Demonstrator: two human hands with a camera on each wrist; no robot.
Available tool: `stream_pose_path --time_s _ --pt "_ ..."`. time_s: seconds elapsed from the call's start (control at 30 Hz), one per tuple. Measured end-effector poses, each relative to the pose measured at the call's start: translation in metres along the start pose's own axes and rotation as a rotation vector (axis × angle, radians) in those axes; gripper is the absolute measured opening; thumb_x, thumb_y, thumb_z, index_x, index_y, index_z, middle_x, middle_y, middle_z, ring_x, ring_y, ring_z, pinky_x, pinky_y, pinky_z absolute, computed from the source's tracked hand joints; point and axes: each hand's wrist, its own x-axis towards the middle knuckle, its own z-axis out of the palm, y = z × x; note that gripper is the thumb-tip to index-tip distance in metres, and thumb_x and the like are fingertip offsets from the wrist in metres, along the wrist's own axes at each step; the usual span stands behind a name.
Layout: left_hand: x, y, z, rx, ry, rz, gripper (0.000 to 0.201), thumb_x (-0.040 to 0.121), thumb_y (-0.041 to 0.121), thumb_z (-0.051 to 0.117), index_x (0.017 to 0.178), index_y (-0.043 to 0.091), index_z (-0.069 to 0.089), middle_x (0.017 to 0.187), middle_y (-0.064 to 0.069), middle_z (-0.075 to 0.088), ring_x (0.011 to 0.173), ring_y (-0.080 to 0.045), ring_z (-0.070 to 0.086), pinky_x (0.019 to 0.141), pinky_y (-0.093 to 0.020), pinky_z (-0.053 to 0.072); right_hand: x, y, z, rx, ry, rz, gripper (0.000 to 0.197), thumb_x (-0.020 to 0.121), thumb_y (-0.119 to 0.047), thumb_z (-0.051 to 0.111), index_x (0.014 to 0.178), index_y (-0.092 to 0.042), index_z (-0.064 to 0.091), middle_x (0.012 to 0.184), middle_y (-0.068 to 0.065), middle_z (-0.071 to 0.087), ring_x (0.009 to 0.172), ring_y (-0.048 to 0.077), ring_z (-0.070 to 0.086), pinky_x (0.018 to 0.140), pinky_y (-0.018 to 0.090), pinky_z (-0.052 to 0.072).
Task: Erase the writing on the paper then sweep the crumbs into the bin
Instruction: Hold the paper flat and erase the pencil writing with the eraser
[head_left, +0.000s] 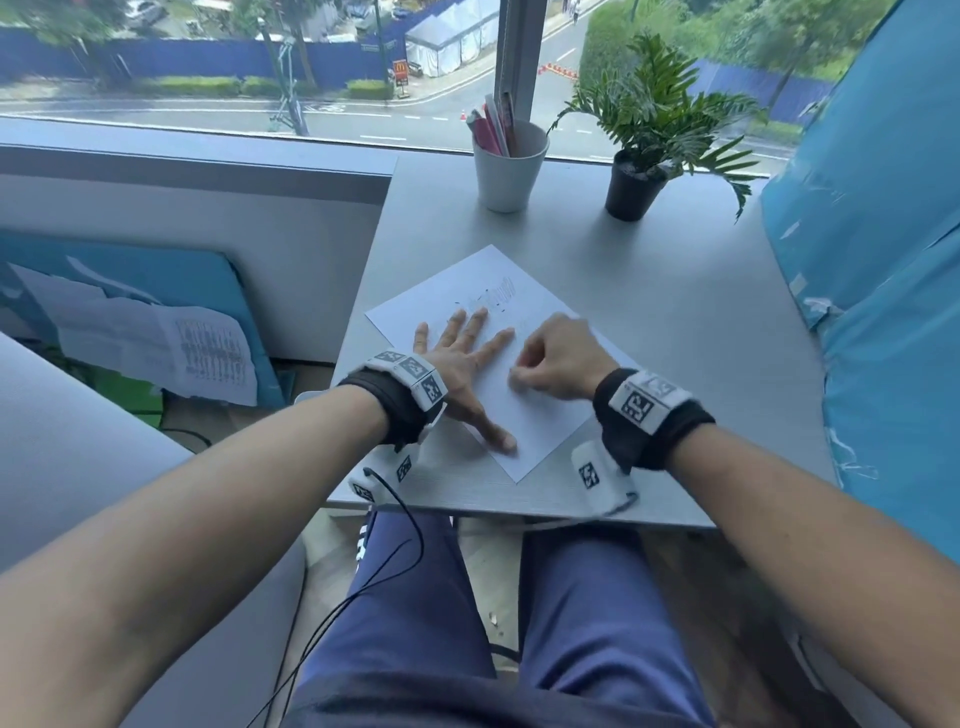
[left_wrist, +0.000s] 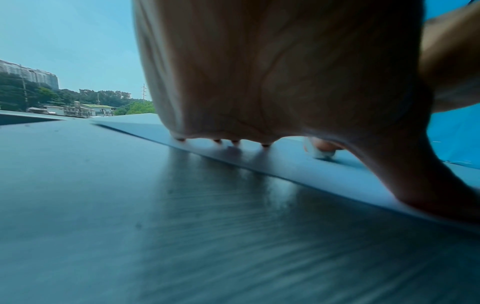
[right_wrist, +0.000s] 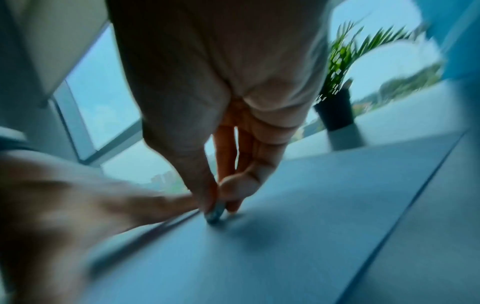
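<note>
A white sheet of paper lies turned at an angle on the grey table. Faint pencil writing and dark eraser crumbs show near its far part. My left hand lies flat on the sheet with fingers spread, pressing it down. My right hand pinches a small white eraser between thumb and fingertips, its tip on the paper close to my left fingers. The eraser also shows in the left wrist view beyond my left hand. No bin is in view.
A white cup of pens and a potted plant stand at the table's far edge by the window. Blue wrapped material borders the right side. The table's near edge is above my knees.
</note>
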Motion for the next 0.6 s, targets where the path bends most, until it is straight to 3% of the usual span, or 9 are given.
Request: stream_pose_path --time_s 0.07,0.1,0.2,0.27,0.37,0.5,0.6 --pt "0.000 0.001 0.000 -0.005 0.004 -0.001 0.157 0.031 0.095 0.068 0.151 0.046 -0.021 0.157 0.006 -0.038 0.143 -0.019 -0.037 0.114 -0.060 -0.020 0.009 0.007 -0.008 0.035 0.127 0.047 0.014 0.072 -0.021 0.074 0.075 -0.008 0.078 0.079 0.004 0.074 0.080 0.018 0.069 0.075 0.023 0.052" --pt "0.000 0.001 0.000 -0.002 0.002 0.000 0.157 0.031 0.095 0.067 0.150 0.047 -0.023 0.157 0.005 -0.038 0.143 -0.019 -0.037 0.114 -0.061 -0.020 0.005 0.003 -0.004 0.016 0.121 0.021 0.014 0.073 -0.021 0.073 0.076 -0.008 0.077 0.081 0.004 0.073 0.081 0.017 0.067 0.076 0.023 0.052" --pt "0.002 -0.001 0.001 0.015 -0.003 0.009 0.157 0.032 0.095 0.067 0.149 0.046 -0.025 0.156 0.005 -0.039 0.142 -0.019 -0.038 0.114 -0.061 -0.019 -0.020 -0.017 0.017 -0.038 -0.058 -0.131 0.015 0.074 -0.019 0.071 0.071 -0.005 0.075 0.072 0.005 0.073 0.070 0.018 0.068 0.068 0.030 0.057" --pt "0.001 -0.001 0.000 0.004 -0.007 0.008 0.157 0.031 0.095 0.068 0.149 0.047 -0.024 0.156 0.006 -0.039 0.142 -0.018 -0.039 0.114 -0.060 -0.020 -0.010 -0.009 0.005 -0.025 -0.050 -0.050 0.014 0.072 -0.021 0.074 0.073 -0.007 0.077 0.071 0.005 0.074 0.070 0.016 0.069 0.068 0.028 0.057" --pt "0.000 0.001 0.000 -0.011 -0.007 0.002 0.156 0.032 0.094 0.069 0.150 0.047 -0.023 0.156 0.007 -0.039 0.142 -0.018 -0.038 0.113 -0.059 -0.022 0.010 0.004 -0.011 0.007 0.114 0.057 0.014 0.073 -0.022 0.075 0.076 -0.009 0.078 0.080 0.004 0.075 0.078 0.016 0.068 0.072 0.018 0.048" --pt "0.002 0.000 0.001 0.011 0.003 0.017 0.158 0.030 0.096 0.067 0.149 0.046 -0.025 0.157 0.005 -0.039 0.142 -0.019 -0.038 0.114 -0.061 -0.019 -0.012 -0.014 0.012 -0.041 -0.066 -0.117 0.013 0.073 -0.018 0.072 0.067 -0.006 0.073 0.069 0.005 0.072 0.065 0.018 0.066 0.061 0.025 0.053" --pt "0.000 0.000 0.000 -0.008 -0.008 0.005 0.157 0.031 0.095 0.068 0.150 0.047 -0.022 0.157 0.006 -0.038 0.142 -0.018 -0.038 0.113 -0.060 -0.022 0.008 0.001 -0.008 0.048 -0.014 0.002 0.011 0.070 -0.018 0.076 0.072 -0.007 0.077 0.068 0.008 0.073 0.048 0.003 0.061 0.064 0.025 0.057"
